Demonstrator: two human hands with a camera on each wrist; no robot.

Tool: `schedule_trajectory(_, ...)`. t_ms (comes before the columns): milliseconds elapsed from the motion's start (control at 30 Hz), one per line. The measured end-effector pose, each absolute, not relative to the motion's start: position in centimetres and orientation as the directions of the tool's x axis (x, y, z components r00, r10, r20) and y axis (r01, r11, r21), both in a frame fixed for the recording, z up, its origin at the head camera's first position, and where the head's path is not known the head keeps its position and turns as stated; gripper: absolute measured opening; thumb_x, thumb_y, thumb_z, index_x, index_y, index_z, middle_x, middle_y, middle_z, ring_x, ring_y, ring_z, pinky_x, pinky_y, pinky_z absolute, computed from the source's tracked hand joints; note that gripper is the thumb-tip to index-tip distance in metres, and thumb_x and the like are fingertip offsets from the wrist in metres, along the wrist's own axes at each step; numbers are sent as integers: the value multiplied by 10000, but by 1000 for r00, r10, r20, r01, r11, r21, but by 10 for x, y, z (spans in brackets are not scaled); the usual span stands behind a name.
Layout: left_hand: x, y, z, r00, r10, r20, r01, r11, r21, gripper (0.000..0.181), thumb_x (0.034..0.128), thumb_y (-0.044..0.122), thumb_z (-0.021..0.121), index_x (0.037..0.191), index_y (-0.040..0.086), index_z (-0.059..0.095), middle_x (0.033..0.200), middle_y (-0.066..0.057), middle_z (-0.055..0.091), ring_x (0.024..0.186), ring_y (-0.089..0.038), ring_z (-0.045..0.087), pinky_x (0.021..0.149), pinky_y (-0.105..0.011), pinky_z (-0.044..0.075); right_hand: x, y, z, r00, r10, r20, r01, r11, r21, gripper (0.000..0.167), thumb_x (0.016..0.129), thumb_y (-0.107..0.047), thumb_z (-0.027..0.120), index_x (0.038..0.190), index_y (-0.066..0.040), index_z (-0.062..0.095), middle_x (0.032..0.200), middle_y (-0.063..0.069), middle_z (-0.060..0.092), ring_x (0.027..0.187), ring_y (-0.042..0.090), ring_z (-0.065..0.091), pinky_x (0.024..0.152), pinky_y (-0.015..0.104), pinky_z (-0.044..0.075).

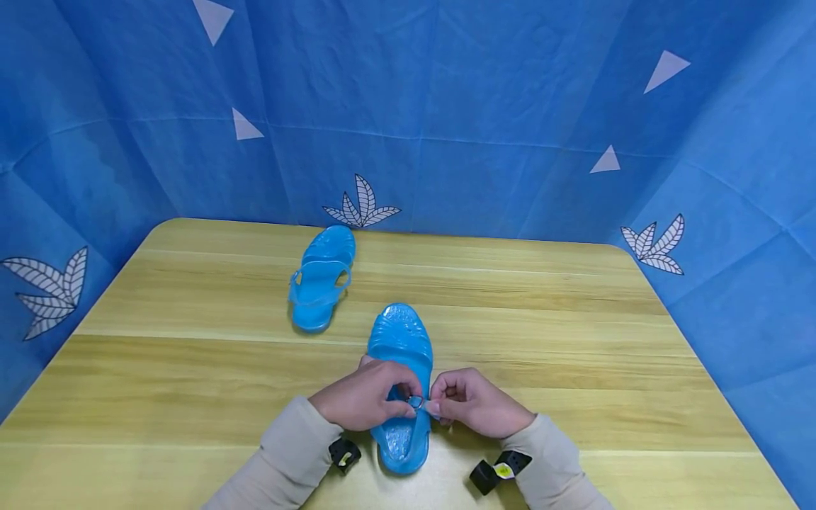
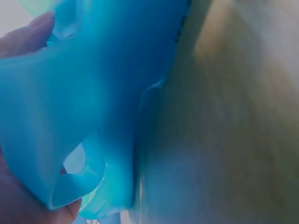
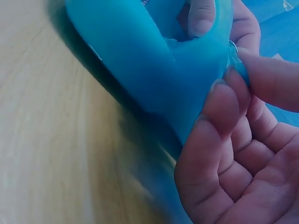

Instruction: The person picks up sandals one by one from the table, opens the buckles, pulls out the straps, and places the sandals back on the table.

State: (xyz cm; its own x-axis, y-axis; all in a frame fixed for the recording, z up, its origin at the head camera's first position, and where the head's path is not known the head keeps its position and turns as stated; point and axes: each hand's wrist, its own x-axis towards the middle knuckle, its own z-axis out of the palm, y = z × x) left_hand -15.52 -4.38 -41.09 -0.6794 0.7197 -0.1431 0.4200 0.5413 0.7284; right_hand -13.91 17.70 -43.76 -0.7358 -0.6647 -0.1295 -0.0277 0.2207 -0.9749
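Note:
A blue jelly sandal (image 1: 400,333) lies on the table with its toe pointing away from me. My left hand (image 1: 363,398) reaches across it and pinches its strap beside a small metal buckle (image 1: 416,402). From the right side, my right hand (image 1: 479,405) pinches the free end of the strap between thumb and index finger. In the right wrist view, the strap end (image 3: 240,70) shows between those fingertips, while the other fingers curl below. The left wrist view has the sandal's side (image 2: 126,60) up close, with parts of the left hand (image 2: 28,37) behind the strap.
A second blue sandal (image 1: 316,283) lies farther back on the left, its strap looped across it. The wooden table (image 1: 542,312) ends at a blue patterned cloth (image 1: 446,85) hanging behind and at both sides. Each wrist wears a black camera band.

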Motion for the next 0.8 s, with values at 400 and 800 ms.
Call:
schedule_trajectory(400, -154, -43, -413, -682, 723, -109, 427, 514, 744, 97, 863, 221, 688, 958, 214, 670, 864, 185, 624, 872, 1, 553, 921, -410, 258, -139, 177, -441, -742, -661, -113, -18, 188, -982, 228, 936, -107, 568, 856, 104, 540, 727, 18, 560, 644, 85, 528, 594, 218, 469)
schedule_trajectory(800, -154, -44, -416, -680, 728, -86, 413, 478, 775, 82, 844, 192, 708, 913, 208, 667, 799, 176, 584, 813, -30, 531, 885, -399, 266, -137, 173, -442, -754, -652, -80, -19, 144, -989, 235, 934, -102, 570, 858, 120, 549, 727, 14, 552, 639, 74, 527, 594, 214, 474)
